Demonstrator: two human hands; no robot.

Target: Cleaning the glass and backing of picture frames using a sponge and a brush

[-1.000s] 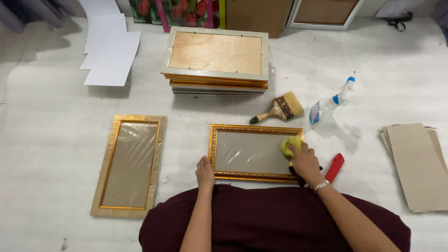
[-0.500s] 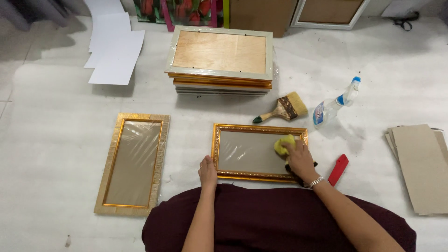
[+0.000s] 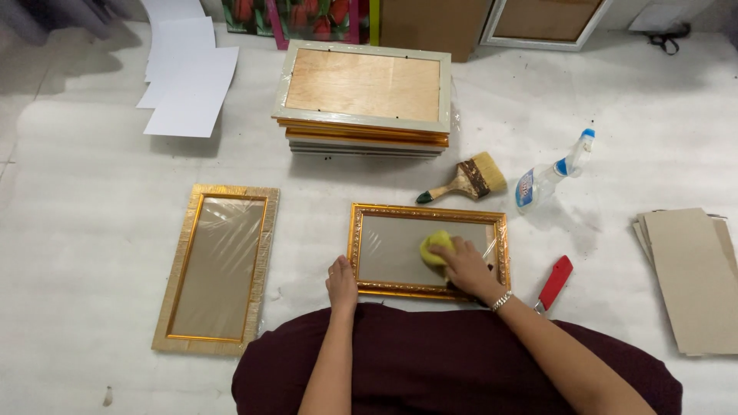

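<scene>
Cloth and right hand [image 3: 463, 267] have moved. A second ago the yellow cloth [image 3: 435, 247] was up at the right end of the glass, close to the gold edge. Now it sits near the middle of the glass, lower down and more to the left. So the wiping has gone from the right side toward the middle of the glass.

The right hand is curled over the cloth and presses it flat on the glass. A silver bracelet is on that wrist.

The left hand [image 3: 340, 285] has not moved. It lies flat on the lower left corner of the small gold frame [image 3: 427, 214], fingers close together, holding nothing. It looks like it keeps the frame from sliding.

The frame lies flat on the white tabletop [image 3: 92, 192], right in front of the person.

A bigger gold frame [image 3: 217, 268] lies off to the left. A stack of frames [image 3: 366, 100] sits farther back. A brush [image 3: 466, 178] and a spray bottle [image 3: 552, 174] lie behind the small frame, to the right. A red cutter [image 3: 555, 281] lies near the right wrist. Brown boards [image 3: 690, 277] are at the far right, and white sheets [image 3: 188, 77] are at the far left.
</scene>
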